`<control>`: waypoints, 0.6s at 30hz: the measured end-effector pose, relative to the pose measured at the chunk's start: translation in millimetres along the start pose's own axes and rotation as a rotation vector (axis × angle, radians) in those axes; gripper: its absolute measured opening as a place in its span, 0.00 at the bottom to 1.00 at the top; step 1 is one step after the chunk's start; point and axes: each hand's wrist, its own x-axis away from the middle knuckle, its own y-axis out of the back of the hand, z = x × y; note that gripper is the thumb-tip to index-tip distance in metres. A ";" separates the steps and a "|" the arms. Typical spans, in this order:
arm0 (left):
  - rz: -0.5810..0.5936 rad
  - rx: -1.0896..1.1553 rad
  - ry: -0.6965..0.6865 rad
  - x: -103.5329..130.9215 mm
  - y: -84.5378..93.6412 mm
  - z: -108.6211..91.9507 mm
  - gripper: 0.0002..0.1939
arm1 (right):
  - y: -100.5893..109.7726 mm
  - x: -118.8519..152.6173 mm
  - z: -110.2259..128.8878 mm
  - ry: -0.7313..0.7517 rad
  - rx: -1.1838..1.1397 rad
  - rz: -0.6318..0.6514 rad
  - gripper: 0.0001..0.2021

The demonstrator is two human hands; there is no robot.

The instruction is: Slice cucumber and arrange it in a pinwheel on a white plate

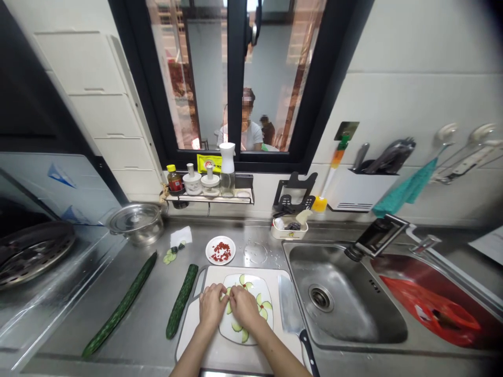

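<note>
A white plate [254, 287] with green cucumber slices [264, 305] laid in petal shapes rests on a pale cutting board [212, 335]. Over the plate's left part, my left hand [212, 302] is closed at the fingertips, close beside my right hand [241, 303], whose fingers are bent down onto the slices. What either hand pinches is too small to make out. Small red pieces [221, 252] fill a round white dish [209, 255] behind the board. A cleaver [290, 303] lies along the board's right side. One whole cucumber [181, 303] sits just left of the board.
Another long cucumber [121, 306] lies farther left, near a lidded steel pot [141, 222]. To the right are a steel sink [353, 309] and a red plastic bag [436, 314]. A rack [210, 198] of jars stands below the window, where people show through the glass.
</note>
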 end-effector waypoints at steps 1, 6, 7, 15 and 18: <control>0.001 0.016 0.006 -0.1 -0.3 0.0 0.07 | 1.4 2.2 0.4 -0.004 -0.010 -0.010 0.12; -0.047 0.150 0.003 0.0 1.1 2.7 0.08 | 9.7 19.8 -3.6 -0.019 -0.094 -0.073 0.10; -0.064 0.172 0.001 0.7 2.2 4.2 0.08 | 11.8 24.7 -6.5 -0.021 -0.111 -0.085 0.10; -0.127 0.356 0.002 22.0 6.0 28.3 0.10 | 23.1 70.2 -60.1 -0.112 -0.171 -0.184 0.13; -0.112 0.407 0.050 32.5 4.8 34.4 0.15 | 19.9 82.4 -81.0 -0.234 -0.165 -0.240 0.11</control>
